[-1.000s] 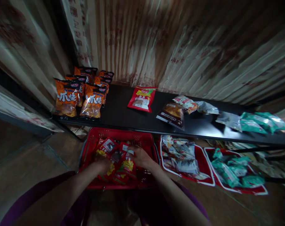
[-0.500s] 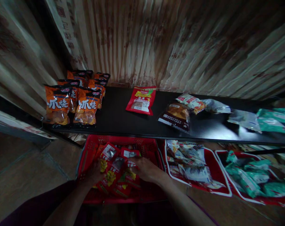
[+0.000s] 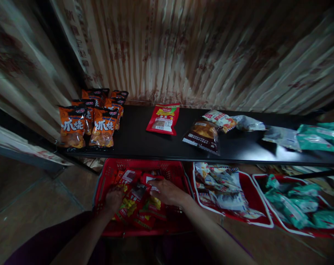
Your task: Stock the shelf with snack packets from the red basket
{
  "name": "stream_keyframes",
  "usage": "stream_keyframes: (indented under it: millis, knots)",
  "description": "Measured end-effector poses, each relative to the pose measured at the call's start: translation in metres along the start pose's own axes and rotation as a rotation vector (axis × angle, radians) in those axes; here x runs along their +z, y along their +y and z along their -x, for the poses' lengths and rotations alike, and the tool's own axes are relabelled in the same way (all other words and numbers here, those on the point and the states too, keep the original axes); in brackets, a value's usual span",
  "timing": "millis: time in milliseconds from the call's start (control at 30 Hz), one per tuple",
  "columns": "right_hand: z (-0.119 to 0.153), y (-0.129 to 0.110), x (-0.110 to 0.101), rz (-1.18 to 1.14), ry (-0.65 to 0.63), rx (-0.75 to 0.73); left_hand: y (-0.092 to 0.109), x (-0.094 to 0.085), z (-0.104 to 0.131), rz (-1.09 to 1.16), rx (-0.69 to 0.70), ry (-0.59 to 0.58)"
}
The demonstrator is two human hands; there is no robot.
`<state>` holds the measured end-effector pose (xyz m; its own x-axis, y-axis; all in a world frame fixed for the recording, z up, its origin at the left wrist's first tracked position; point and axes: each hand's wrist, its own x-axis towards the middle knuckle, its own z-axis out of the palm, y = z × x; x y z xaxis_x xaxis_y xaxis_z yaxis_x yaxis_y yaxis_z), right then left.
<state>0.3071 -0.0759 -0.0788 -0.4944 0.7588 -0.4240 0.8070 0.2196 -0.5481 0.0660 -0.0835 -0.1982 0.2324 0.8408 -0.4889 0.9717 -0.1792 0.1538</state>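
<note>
Both of my hands are inside a red plastic basket (image 3: 143,163) that holds several red snack packets (image 3: 128,206). My left hand (image 3: 114,199) is at the left of the pile, its fingers curled in against the edge of a packet. On the pile's right side, my right hand (image 3: 169,192) has its fingers and thumb closed over the upper part of another red packet (image 3: 153,202). Some fingertips are dark and hard to make out. One more red packet (image 3: 164,119) lies on the black shelf (image 3: 134,136) above the basket.
Orange snack bags (image 3: 103,129) stand in rows at the shelf's left end. A brown packet (image 3: 201,138) and several white and green bags lie to the right. Below are a basket of white packets (image 3: 224,193) and one of green packets (image 3: 296,202). A pleated curtain (image 3: 167,55) hangs behind.
My left hand has curled in more at the left of the packets. My right hand has shifted slightly over the right-hand packets. The view has moved a little.
</note>
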Motion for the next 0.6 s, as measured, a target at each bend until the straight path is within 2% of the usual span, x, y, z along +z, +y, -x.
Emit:
stream_keyframes:
  millis: [200, 367, 467, 600]
  knots:
    - [0.001, -0.006, -0.002, 0.052, -0.018, -0.042, -0.004, -0.054, 0.006, -0.020, 0.078, 0.029]
    - [0.000, -0.006, 0.002, 0.080, 0.006, 0.021, -0.008, -0.098, 0.021, -0.064, 0.210, 0.031]
    - [-0.002, -0.006, 0.004, 0.065, 0.012, 0.018, -0.008, -0.112, 0.030, -0.090, 0.257, 0.055]
    - [-0.007, -0.009, 0.007, 0.045, 0.006, -0.018, 0.002, -0.117, 0.031, -0.087, 0.317, 0.081]
